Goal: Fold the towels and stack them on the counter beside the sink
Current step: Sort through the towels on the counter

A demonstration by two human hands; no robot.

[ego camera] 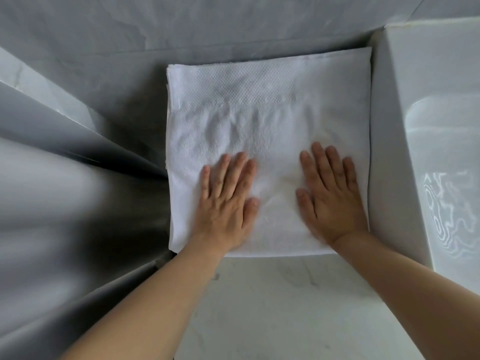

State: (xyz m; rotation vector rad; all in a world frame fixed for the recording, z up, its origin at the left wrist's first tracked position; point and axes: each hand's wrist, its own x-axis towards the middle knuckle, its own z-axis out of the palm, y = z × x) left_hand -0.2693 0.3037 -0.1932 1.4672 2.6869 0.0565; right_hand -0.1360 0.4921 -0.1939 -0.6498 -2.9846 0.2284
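Pressing the folded towel (259,120) flat

My left hand (228,193) and right hand (330,196) lie flat, fingers straight, on its near half; sink (441,141) right.

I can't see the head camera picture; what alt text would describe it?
Two bare hands, left hand and right hand, press flat on a folded white towel lying on a pale marble counter. A white sink sits just to the right.
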